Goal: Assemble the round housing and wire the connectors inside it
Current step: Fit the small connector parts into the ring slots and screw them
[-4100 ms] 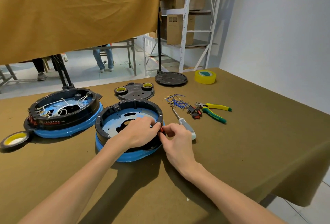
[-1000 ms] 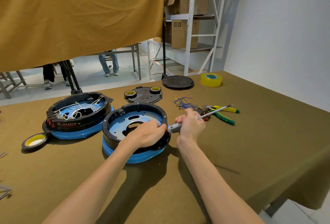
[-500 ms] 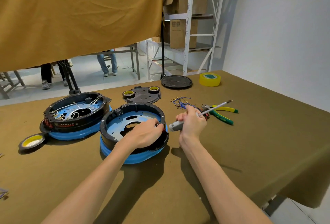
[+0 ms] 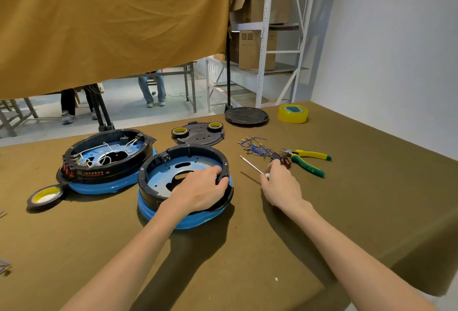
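The round housing, a black ring on a blue base, sits open at the table's middle with no wires inside. My left hand grips its right rim, fingers curled over the edge. To the right, my right hand is low over the table and holds a screwdriver by its handle. The handle is mostly hidden and the shaft points back-left, just above the cloth. The fingertips are next to small red and black connectors. Blue wires lie just behind.
A second housing with white wiring stands at the left, a tape roll beside it. A black cover plate, a round lid and yellow tape lie behind. Green-yellow pliers lie to the right. The table drops off at the right.
My right hand has lowered toward the table beside the connectors, and the screwdriver shaft has swung from pointing right to pointing back-left. My left hand stays on the housing rim.
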Tool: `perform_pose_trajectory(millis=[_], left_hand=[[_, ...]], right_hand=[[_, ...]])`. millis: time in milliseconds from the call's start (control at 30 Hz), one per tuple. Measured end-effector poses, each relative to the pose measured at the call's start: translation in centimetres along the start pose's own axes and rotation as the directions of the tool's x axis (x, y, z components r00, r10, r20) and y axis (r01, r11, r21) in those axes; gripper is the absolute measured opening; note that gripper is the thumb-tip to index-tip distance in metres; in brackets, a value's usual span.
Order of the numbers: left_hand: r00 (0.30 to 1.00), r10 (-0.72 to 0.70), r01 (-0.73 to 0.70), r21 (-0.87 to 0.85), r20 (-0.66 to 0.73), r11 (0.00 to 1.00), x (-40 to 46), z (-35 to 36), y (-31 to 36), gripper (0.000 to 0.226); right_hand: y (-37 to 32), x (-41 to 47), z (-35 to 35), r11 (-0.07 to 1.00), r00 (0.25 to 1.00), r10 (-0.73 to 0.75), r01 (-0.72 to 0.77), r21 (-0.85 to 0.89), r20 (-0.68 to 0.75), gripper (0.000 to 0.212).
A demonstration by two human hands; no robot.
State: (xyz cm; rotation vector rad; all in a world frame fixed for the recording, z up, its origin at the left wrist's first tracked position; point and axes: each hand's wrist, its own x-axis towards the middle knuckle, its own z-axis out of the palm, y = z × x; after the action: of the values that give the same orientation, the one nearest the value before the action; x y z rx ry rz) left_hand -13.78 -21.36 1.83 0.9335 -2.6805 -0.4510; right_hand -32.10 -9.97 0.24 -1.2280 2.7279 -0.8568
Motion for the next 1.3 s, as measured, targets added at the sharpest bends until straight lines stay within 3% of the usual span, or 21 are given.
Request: perform_pose_trajectory(millis=[133,167,233,300,433,533,633,767,933,1300], left_hand=[[1.000,0.011,-0.011,0.030,-0.024,0.999,-0.1,0.1,0.1,0.029],[0.999,0.006,-0.005,0.033,-0.037,0.999,-0.1,0.1,0.1,0.028],[0.997,-0.001,0.003,0.028,-0.072,1.000,-0.2,0.1,0.0,0.031],[0.993,0.018,-0.015,0.024,-0.119,1.000,-0.5,-0.1,0.1,0.038],[0.967,0.108,-0.112,-0.006,-0.229,0.994,-1.5,-0.4,0.1,0.035],[0.945,0.109,-0.124,-0.029,-0.308,0.992,-2.5,-0.9,-0.5,0.034],[0.948,0.117,-0.120,0.010,-0.295,0.993,-3.0,-1.3,-1.1,0.031],[0.959,0.140,-0.146,-0.007,-0.245,0.989,-3.1,-1.3,-1.1,0.040],[0.954,0.156,-0.168,-0.027,-0.256,0.985,-2.9,-1.2,-0.9,0.045],[0.962,0.160,-0.178,-0.063,-0.222,0.982,-3.4,-1.4,-0.8,0.045]], right_hand=[[0.5,-0.3,0.4,0.946,0.992,-0.122,0.106,-0.305,-0.033,0.028],[0.5,-0.3,0.3,0.957,0.988,-0.148,0.132,-0.258,-0.044,0.028],[-0.1,-0.5,-0.1,0.960,0.960,-0.275,0.277,0.033,-0.058,0.026],[-1.2,-0.9,-0.6,0.837,0.893,-0.446,0.439,0.328,-0.057,0.025],[-3.6,-0.5,-1.5,0.720,0.729,-0.680,0.642,0.264,0.079,0.041],[-4.4,0.3,-2.4,0.713,0.684,-0.701,0.672,0.199,0.204,0.036],[-4.2,0.7,-2.9,0.654,0.612,-0.748,0.747,0.123,0.258,0.032],[-4.0,0.5,-3.1,0.616,0.564,-0.783,0.761,0.202,0.263,0.027],[-4.0,0.2,-2.8,0.629,0.595,-0.778,0.740,0.239,0.204,0.028],[-4.0,1.3,-2.6,0.648,0.583,-0.758,0.723,0.239,0.292,0.036]])
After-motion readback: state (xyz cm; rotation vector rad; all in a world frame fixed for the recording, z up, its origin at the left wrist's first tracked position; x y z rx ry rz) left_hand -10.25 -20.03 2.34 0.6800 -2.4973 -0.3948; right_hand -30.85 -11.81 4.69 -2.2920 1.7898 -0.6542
